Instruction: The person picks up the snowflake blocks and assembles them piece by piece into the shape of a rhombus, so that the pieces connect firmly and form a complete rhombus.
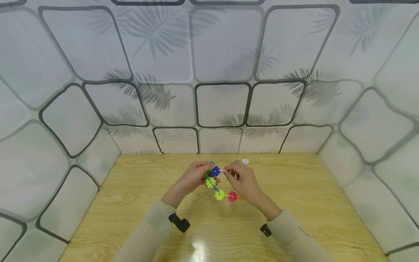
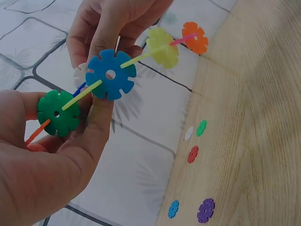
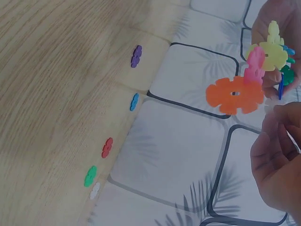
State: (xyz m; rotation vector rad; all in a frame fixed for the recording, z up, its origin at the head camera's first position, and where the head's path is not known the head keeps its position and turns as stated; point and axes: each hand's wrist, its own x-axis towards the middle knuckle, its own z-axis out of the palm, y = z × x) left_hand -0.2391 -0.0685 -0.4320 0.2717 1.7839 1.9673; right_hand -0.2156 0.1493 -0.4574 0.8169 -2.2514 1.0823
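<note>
Head, left hand (image 1: 195, 177): chain (image 1: 219, 194) is gripped near the navy disc (image 1: 215, 171), likely so the joint is steadied.
Head, right hand (image 1: 243, 180): held white disc (image 1: 223, 170) is pinched by one side, presumably so the slots facing navy are left uncovered. Contact with navy can't be told.
Head, room: table (image 1: 147, 225) is bounded at the back by patterned cloth (image 1: 222, 105). Both hands are placed nearer that edge; more bare surface is left to the sides and in front.
Left wrist, grip: green disc (image 2: 59, 113) is held among the left fingers; held white is partly hidden by the blue disc (image 2: 110, 74).
Left wrist, spares: five loose discs (image 2: 193, 154) are spread along the cloth edge, well apart from the chain, probably so working room is left.
Right wrist, free end: orange disc (image 3: 235, 95) is left unheld, near the right hand but apart from it; it could be knocked if the wrist is turned. Open air is shown beside it, on the loose-disc side.
</note>
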